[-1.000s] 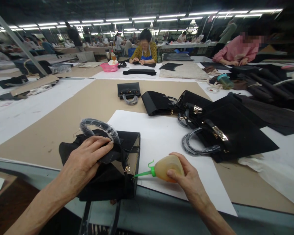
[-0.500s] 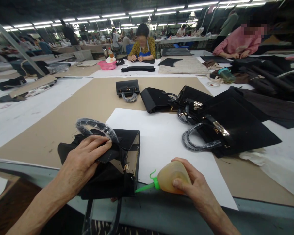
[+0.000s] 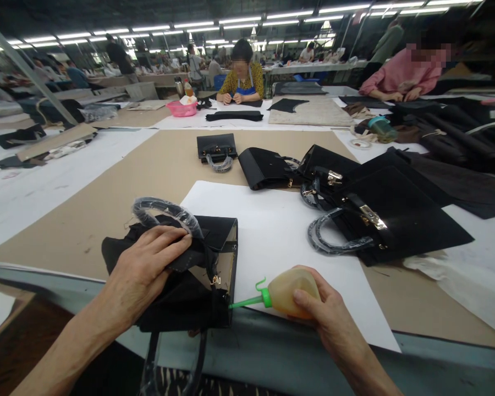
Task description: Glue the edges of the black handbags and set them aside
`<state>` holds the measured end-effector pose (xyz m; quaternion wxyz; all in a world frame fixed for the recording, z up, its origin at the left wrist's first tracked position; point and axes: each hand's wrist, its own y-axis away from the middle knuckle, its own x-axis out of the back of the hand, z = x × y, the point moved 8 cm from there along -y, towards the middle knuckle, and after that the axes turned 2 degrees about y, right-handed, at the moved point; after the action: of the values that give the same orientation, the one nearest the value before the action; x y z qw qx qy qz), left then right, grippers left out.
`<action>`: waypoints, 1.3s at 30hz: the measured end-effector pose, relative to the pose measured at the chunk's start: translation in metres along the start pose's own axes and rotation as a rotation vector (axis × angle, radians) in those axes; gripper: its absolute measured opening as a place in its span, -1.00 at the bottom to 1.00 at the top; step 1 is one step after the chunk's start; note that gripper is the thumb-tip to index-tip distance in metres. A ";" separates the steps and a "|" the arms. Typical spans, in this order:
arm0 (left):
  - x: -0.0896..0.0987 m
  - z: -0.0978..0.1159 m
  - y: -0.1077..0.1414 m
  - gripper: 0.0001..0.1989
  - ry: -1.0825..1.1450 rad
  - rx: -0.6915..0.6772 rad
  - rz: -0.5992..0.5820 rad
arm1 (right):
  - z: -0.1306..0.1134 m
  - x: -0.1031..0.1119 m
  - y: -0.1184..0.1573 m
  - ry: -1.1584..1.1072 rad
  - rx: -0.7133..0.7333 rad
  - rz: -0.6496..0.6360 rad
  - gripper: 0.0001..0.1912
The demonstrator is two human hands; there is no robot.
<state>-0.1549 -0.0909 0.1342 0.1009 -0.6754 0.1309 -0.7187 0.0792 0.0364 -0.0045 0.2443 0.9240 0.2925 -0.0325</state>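
A black handbag (image 3: 214,234) lies at the table's front edge, its side open and tan inside. One plastic-wrapped handle (image 3: 165,209) arches up behind my left hand (image 3: 148,264); another hangs below the edge. My left hand is closed on the bag's black fabric near the upper handle. In my right hand (image 3: 322,302) is a squeeze bottle (image 3: 295,294) of yellowish liquid, with a green cap and long green nozzle. The nozzle's tip touches or nearly touches the bag's right edge, near its lower corner. My left thumb is hidden.
Several black handbags (image 3: 404,214) with wrapped handles lie right and behind. White paper (image 3: 268,231) covers part of the brown board (image 3: 140,170). Across the table sit a person in yellow (image 3: 231,82) and one in pink (image 3: 400,74), beyond a pink basket (image 3: 181,109).
The squeeze bottle and my right hand have moved slightly up, and the nozzle tip has slid up along the bag's edge. My left hand keeps its hold on the bag.
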 end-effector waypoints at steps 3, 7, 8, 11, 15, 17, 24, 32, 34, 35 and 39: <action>0.001 0.001 0.000 -0.57 0.000 0.003 -0.003 | 0.002 0.001 0.000 -0.014 -0.007 0.004 -0.52; 0.000 0.001 -0.001 -0.54 0.004 0.011 -0.010 | 0.003 0.000 -0.001 -0.013 -0.023 0.021 -0.51; 0.001 0.001 -0.001 -0.54 0.007 0.012 -0.006 | 0.002 -0.001 0.000 -0.006 -0.023 0.017 -0.51; 0.000 0.001 -0.001 -0.54 0.019 0.013 -0.001 | 0.001 -0.004 0.001 0.015 -0.024 -0.010 -0.51; -0.002 -0.001 0.000 -0.54 0.038 0.024 -0.001 | 0.000 -0.006 0.003 0.037 -0.016 -0.053 -0.53; -0.002 -0.001 0.000 -0.53 0.044 0.028 0.001 | 0.001 -0.007 0.005 0.051 -0.015 -0.076 -0.54; -0.002 -0.001 -0.001 -0.55 0.048 0.030 -0.008 | -0.007 0.005 0.008 0.206 0.069 0.017 -0.51; -0.001 -0.001 0.000 -0.53 0.050 0.032 0.017 | -0.027 0.004 0.002 0.369 0.199 0.064 -0.45; 0.000 0.000 -0.001 -0.53 0.053 0.035 0.025 | -0.027 0.005 -0.001 0.412 0.191 0.032 -0.43; 0.001 0.000 -0.002 -0.54 0.051 0.038 0.029 | -0.027 0.006 -0.002 0.426 0.185 0.028 -0.42; 0.003 0.002 -0.006 -0.55 0.029 0.045 0.035 | -0.027 0.011 -0.009 0.440 0.211 0.095 -0.38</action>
<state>-0.1532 -0.0861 0.1395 0.1266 -0.6600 0.1280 -0.7294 0.0809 0.0616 0.0132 0.0781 0.9419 0.2901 0.1505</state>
